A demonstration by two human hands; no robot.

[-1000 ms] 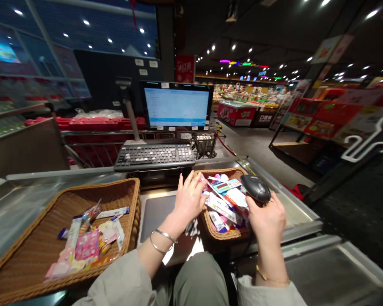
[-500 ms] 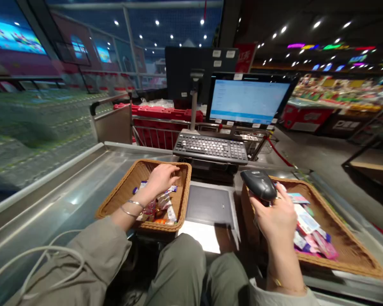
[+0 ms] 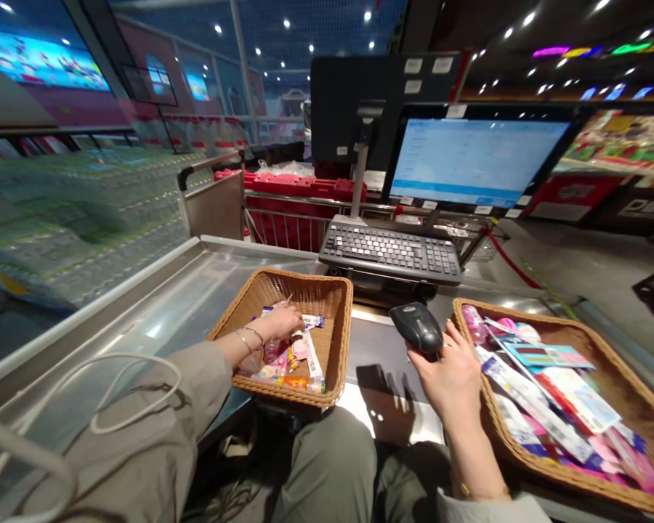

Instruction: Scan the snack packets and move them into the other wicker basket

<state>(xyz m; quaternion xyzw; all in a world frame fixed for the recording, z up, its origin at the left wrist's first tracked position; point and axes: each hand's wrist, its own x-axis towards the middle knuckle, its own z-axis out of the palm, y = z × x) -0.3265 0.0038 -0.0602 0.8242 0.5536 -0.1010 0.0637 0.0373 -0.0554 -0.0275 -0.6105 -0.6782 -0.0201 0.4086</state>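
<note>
My right hand [image 3: 451, 370] is wrapped round a black barcode scanner [image 3: 417, 327], held over the metal counter between two wicker baskets. My left hand [image 3: 284, 321] reaches down into the left wicker basket [image 3: 344, 341], its fingers bent inward among small items. What those fingers hold, if anything, is hidden. Around them lie a white-and-purple packet [image 3: 313, 320], a long white packet [image 3: 312, 357] and an orange item [image 3: 295, 382]. In the right wicker basket [image 3: 588, 334] are several packets, among them a red-and-white pack [image 3: 575, 399] and a pink bottle [image 3: 473, 323].
Ahead, a keyboard [image 3: 389, 249] stands in front of a lit monitor [image 3: 479, 160], with another dark screen [image 3: 360, 102] beside it. Behind the metal counter [image 3: 188, 290] is a shopping cart [image 3: 288, 221]. A white cable [image 3: 136, 359] loops over my left sleeve.
My left hand has lowered into the left basket, its fingers curling down. My right hand and the scanner have shifted left, off the right basket's edge. The view has turned slightly.
</note>
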